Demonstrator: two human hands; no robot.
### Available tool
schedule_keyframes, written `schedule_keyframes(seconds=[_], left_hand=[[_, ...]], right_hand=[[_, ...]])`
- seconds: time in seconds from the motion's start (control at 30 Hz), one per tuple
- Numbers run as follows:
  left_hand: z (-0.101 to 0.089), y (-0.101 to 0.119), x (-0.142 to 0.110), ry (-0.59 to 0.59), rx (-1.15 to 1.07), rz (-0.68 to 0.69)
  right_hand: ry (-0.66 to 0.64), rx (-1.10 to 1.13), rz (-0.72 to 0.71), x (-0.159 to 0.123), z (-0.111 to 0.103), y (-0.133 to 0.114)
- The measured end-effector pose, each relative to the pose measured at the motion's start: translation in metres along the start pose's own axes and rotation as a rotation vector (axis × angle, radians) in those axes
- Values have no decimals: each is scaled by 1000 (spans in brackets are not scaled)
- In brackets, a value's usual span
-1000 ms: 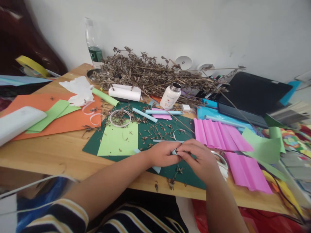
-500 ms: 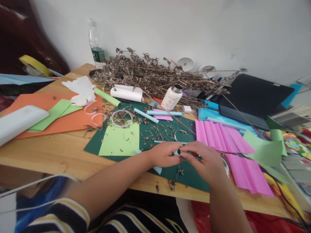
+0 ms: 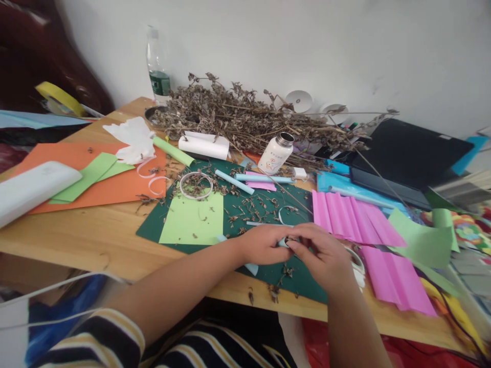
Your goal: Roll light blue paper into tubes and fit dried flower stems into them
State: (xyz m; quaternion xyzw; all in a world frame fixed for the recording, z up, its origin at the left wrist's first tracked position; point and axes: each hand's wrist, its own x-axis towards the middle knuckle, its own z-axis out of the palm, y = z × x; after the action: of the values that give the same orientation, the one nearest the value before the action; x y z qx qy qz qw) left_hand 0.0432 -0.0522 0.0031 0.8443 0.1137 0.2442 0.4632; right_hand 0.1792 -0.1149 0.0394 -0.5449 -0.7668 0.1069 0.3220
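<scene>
My left hand [image 3: 264,244] is wrapped round a light blue paper tube [image 3: 283,242] with its open end facing up. At that opening, my right hand [image 3: 326,255] pinches brown dried leaf bits [image 3: 292,238] between thumb and fingers. Both hands meet above the front of a dark green cutting mat [image 3: 264,255]. Another blue paper tube [image 3: 251,268] lies partly hidden under my left forearm. Dried crumbs [image 3: 251,207] and a light green paper sheet [image 3: 192,220] lie on the mat beyond.
A large heap of dried stems [image 3: 238,112] spreads along the wall. An uncapped white bottle [image 3: 276,153] stands before it. Two blue tubes [image 3: 264,178] lie behind my hands. Pink crepe paper [image 3: 356,217] and a black laptop [image 3: 414,153] are at the right, orange paper [image 3: 126,184] at the left.
Brown leaf bits now show at the tube's mouth, where a dark hole was visible before. My right fingers have moved over the opening. The whole view has shifted slightly.
</scene>
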Motion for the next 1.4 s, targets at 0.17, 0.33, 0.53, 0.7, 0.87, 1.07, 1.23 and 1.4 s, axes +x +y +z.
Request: schedule_keyframes(seconds=[0.17, 0.33, 0.53, 0.7, 0.87, 1.07, 1.23, 1.4], left_hand=[[1, -3, 0, -2, 44, -46], [2, -6, -1, 20, 45, -32], [2, -5, 0, 45, 41, -25], [1, -5, 1, 24, 84, -53], [-1, -2, 0, 17, 125, -62], [0, -3, 0, -18, 58, -3], [1, -5, 0, -15, 44, 7], [0, -3, 0, 6, 92, -34]], right_hand=[[25, -16, -59, 1, -1, -2], [4, -91, -119, 1, -2, -1], [28, -105, -175, -3, -2, 1], [72, -27, -52, -4, 4, -4], [125, 14, 66, -4, 12, -4], [123, 178, 95, -5, 13, -4], [103, 112, 29, -8, 10, -7], [153, 58, -85, -15, 11, -5]])
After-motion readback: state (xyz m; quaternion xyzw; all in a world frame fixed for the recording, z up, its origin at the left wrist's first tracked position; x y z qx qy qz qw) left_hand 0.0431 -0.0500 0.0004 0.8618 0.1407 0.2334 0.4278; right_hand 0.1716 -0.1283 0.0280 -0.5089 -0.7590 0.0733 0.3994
